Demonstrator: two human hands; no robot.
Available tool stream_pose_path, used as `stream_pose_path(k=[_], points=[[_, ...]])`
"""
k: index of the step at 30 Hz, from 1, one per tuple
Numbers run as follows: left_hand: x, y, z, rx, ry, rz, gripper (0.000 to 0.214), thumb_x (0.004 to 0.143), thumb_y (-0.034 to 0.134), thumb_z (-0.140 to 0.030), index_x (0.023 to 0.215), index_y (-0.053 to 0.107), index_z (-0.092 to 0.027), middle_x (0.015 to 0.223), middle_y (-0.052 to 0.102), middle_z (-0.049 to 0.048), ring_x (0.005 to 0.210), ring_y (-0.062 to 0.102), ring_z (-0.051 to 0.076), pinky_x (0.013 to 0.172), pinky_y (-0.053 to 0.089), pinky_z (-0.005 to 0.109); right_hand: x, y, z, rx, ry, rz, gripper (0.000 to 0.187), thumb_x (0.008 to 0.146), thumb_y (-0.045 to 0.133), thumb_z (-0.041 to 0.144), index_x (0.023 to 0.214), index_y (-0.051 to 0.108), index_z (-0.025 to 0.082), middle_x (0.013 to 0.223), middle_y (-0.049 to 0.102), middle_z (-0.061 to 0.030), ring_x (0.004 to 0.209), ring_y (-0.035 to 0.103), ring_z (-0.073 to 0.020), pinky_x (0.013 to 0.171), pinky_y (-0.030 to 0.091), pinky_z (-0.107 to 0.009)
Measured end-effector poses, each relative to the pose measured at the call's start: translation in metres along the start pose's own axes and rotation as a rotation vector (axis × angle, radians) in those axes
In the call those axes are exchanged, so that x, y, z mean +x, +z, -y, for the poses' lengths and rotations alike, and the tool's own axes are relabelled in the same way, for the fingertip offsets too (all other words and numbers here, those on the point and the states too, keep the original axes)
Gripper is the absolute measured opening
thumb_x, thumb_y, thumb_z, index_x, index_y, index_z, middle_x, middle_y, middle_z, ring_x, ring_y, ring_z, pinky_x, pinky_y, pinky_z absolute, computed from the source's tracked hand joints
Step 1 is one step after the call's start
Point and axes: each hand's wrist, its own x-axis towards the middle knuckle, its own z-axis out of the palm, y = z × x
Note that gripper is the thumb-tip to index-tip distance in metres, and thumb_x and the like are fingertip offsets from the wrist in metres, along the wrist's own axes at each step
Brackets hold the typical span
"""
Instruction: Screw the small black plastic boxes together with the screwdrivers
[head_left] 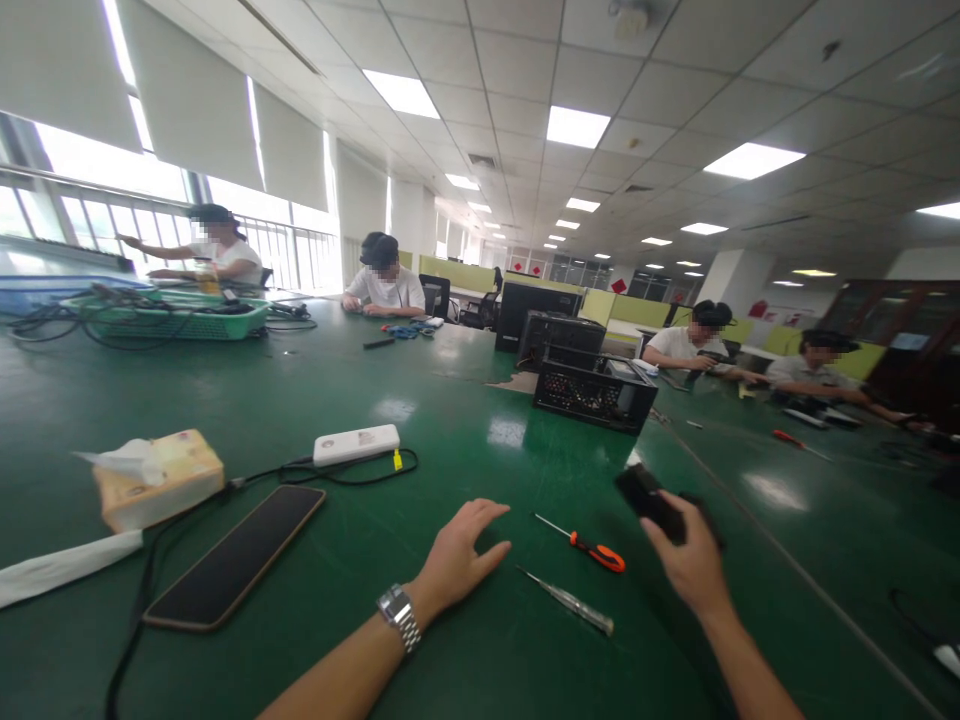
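Observation:
My right hand (690, 555) is closed round a black, boxy object (645, 500), held at the right above the green table (480, 670); its exact kind is unclear and part of it is hidden by the fingers. To the left, my left hand (461, 550) has thumb and fingers apart and holds nothing, with a metal-band watch (399, 617) on its wrist. Between the hands lie a screwdriver (600, 555) with an orange and black handle and a slim screwdriver (574, 603) with a clear handle.
At left are a phone (236, 555), a tissue pack (169, 475) and a white power strip (356, 445) with a black cable. Ahead stands an open black computer case (592, 395). A green basket (172, 318) holds cables. Several people sit around the table.

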Motion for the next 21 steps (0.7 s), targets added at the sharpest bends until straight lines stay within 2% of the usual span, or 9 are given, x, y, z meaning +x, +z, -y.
stream_pose_path(k=[2, 4, 7, 10, 12, 15, 17, 19, 21], points=[[0.001, 0.003, 0.0, 0.012, 0.0, 0.043, 0.058, 0.081, 0.066, -0.03, 0.135, 0.045, -0.027, 0.133, 0.053, 0.0066, 0.119, 0.051, 0.024, 0.102, 0.042, 0.041, -0.01, 0.034, 0.05, 0.122, -0.215, 0.264, 0.037, 0.083, 0.055, 0.036, 0.116, 0.055, 0.022, 0.126, 0.056, -0.0119, 0.113, 0.055, -0.027, 0.096, 0.043, -0.042], [0.002, 0.005, 0.0, 0.033, 0.02, 0.074, 0.065, 0.081, 0.067, -0.031, 0.14, 0.039, -0.027, 0.14, 0.047, 0.0076, 0.126, 0.046, 0.025, 0.107, 0.038, 0.043, -0.019, 0.059, 0.088, 0.162, -0.327, 0.465, 0.036, 0.083, 0.055, 0.027, 0.118, 0.055, 0.023, 0.129, 0.056, -0.01, 0.115, 0.054, -0.0245, 0.097, 0.043, -0.041], [0.003, 0.008, 0.003, 0.093, 0.032, 0.105, 0.061, 0.086, 0.06, -0.032, 0.142, 0.036, -0.027, 0.145, 0.043, 0.0081, 0.13, 0.042, 0.026, 0.107, 0.036, 0.046, -0.024, 0.073, 0.111, 0.082, -0.395, 0.573, 0.039, 0.082, 0.056, 0.025, 0.12, 0.057, 0.025, 0.132, 0.056, -0.0081, 0.122, 0.049, -0.0262, 0.104, 0.034, -0.048], [0.006, 0.01, 0.006, 0.144, 0.008, 0.108, 0.056, 0.089, 0.055, -0.031, 0.142, 0.037, -0.026, 0.143, 0.046, 0.0087, 0.128, 0.044, 0.027, 0.105, 0.038, 0.046, -0.018, 0.063, 0.1, -0.034, -0.344, 0.544, 0.041, 0.085, 0.053, 0.031, 0.126, 0.055, 0.028, 0.136, 0.052, -0.0071, 0.127, 0.042, -0.028, 0.106, 0.029, -0.051], [0.009, 0.011, 0.007, 0.158, 0.003, 0.111, 0.056, 0.09, 0.054, -0.032, 0.142, 0.035, -0.025, 0.142, 0.046, 0.0094, 0.127, 0.045, 0.027, 0.104, 0.039, 0.046, -0.014, 0.051, 0.081, -0.099, -0.225, 0.531, 0.044, 0.084, 0.053, 0.033, 0.128, 0.055, 0.027, 0.133, 0.055, -0.0078, 0.123, 0.046, -0.0282, 0.101, 0.035, -0.047], [0.013, 0.012, 0.008, 0.169, 0.0, 0.126, 0.055, 0.09, 0.054, -0.031, 0.141, 0.037, -0.024, 0.139, 0.05, 0.0106, 0.123, 0.048, 0.028, 0.101, 0.041, 0.046, -0.01, 0.031, 0.047, -0.142, -0.043, 0.627, 0.038, 0.077, 0.058, 0.033, 0.114, 0.064, 0.025, 0.113, 0.064, -0.0078, 0.103, 0.057, -0.027, 0.088, 0.044, -0.04], [0.014, 0.012, 0.008, 0.168, -0.016, 0.113, 0.05, 0.089, 0.055, -0.03, 0.137, 0.043, -0.022, 0.13, 0.057, 0.0109, 0.116, 0.053, 0.028, 0.097, 0.043, 0.046, -0.008, 0.022, 0.03, -0.074, 0.018, 0.676, 0.03, 0.076, 0.059, 0.035, 0.102, 0.068, 0.024, 0.103, 0.066, -0.0071, 0.092, 0.06, -0.0249, 0.082, 0.046, -0.037], [0.014, 0.011, 0.008, 0.145, -0.027, 0.073, 0.044, 0.087, 0.058, -0.029, 0.13, 0.05, -0.021, 0.122, 0.061, 0.0106, 0.11, 0.056, 0.028, 0.094, 0.045, 0.045, -0.006, 0.016, 0.022, 0.071, 0.082, 0.603, 0.029, 0.078, 0.058, 0.04, 0.098, 0.069, 0.022, 0.096, 0.066, -0.0071, 0.087, 0.061, -0.0234, 0.08, 0.046, -0.035], [0.014, 0.01, 0.009, 0.095, -0.011, 0.017, 0.041, 0.085, 0.061, -0.028, 0.125, 0.053, -0.02, 0.119, 0.06, 0.0101, 0.108, 0.057, 0.027, 0.094, 0.046, 0.043, -0.004, 0.015, 0.022, 0.254, 0.183, 0.451, 0.035, 0.08, 0.056, 0.046, 0.101, 0.067, 0.02, 0.08, 0.064, -0.0049, 0.075, 0.059, -0.0208, 0.069, 0.047, -0.032]])
